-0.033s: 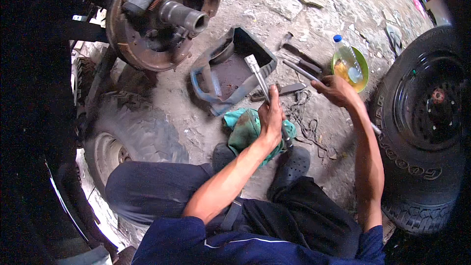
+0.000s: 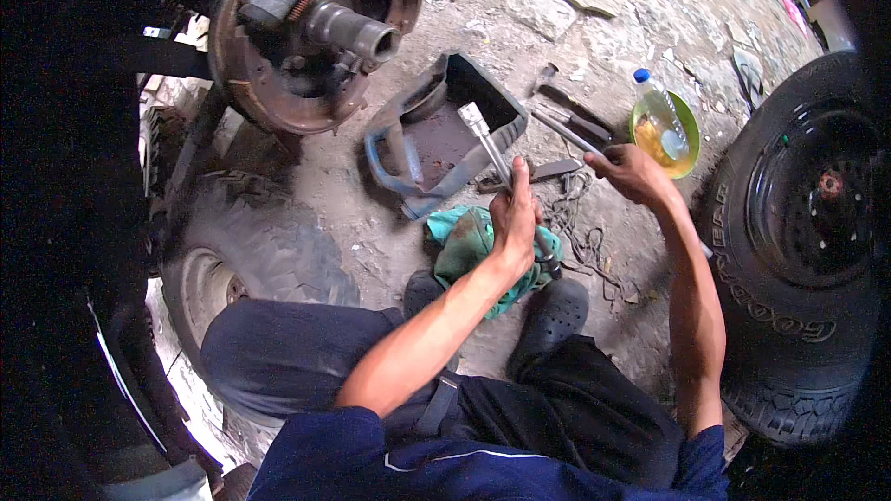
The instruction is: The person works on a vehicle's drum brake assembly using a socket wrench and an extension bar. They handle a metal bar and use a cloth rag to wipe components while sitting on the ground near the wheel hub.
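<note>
My left hand [image 2: 516,223] is closed round a socket wrench [image 2: 492,148], its thumb lying along the shaft. The wrench's bright socket end points up and away, over the near side of a cut-open plastic container [image 2: 390,172]. Its dark lower end reaches down past my fist over a green cloth [image 2: 469,255]. Further right, my right hand [image 2: 636,172] grips a long metal bar [image 2: 568,134]. One end of the bar points toward the container, and the other shows beyond my wrist near the tyre. My fingers hide the middle of each tool.
A rusty brake assembly with a hub [image 2: 357,32] stands at upper left, above a worn tyre [image 2: 278,250]. A hammer [image 2: 548,79] and a dark flat tool [image 2: 557,169] lie ahead. A bottle [image 2: 661,116] sits in a green bowl [image 2: 692,144]. At right stands a wheel [image 2: 789,315].
The whole view has shifted slightly, with the brake assembly and container a little further right. Both hands keep their grips, and the two tools have hardly moved.
</note>
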`<state>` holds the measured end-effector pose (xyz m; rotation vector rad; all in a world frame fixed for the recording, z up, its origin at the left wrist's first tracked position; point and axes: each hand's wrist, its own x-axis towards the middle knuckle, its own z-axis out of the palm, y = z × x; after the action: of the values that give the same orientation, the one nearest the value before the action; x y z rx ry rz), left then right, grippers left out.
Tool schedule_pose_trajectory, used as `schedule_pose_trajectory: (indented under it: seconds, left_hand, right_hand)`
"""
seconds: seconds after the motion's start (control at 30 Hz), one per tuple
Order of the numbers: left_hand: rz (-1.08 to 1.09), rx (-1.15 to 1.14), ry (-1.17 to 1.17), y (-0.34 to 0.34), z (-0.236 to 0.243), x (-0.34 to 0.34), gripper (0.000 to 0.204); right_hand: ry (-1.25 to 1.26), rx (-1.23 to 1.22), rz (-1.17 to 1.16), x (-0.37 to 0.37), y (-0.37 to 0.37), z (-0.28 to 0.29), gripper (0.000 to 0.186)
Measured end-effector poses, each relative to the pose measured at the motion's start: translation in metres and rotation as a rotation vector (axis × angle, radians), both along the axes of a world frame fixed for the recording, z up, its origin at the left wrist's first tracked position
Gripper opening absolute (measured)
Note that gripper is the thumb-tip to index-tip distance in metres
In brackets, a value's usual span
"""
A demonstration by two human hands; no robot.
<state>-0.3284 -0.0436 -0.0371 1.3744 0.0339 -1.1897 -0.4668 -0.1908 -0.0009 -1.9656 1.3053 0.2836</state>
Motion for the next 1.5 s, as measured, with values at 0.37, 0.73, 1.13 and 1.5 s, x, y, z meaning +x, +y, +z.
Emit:
schedule_pose_trajectory:
  seconds: [0.37,0.73,1.13,1.5]
  left_hand:
    - [-0.152,0.066,0.054,0.013,0.083,0.069,0.049]
    - [-0.111,-0.051,0.100,0.002,0.099,0.102,0.057]
    - [0.080,-0.140,0.265,-0.013,0.095,0.122,0.044]
    - [-0.009,-0.242,0.329,-0.017,0.096,0.135,0.043]
  right_hand:
    - [-0.452,0.256,0.019,0.054,0.082,-0.014,0.046]
    - [-0.783,0.768,-0.242,0.062,0.139,-0.002,0.044]
    - [-0.943,0.741,-0.416,0.060,0.121,0.014,0.031]
    - [-0.948,0.618,-0.380,0.063,0.118,0.031,0.024]
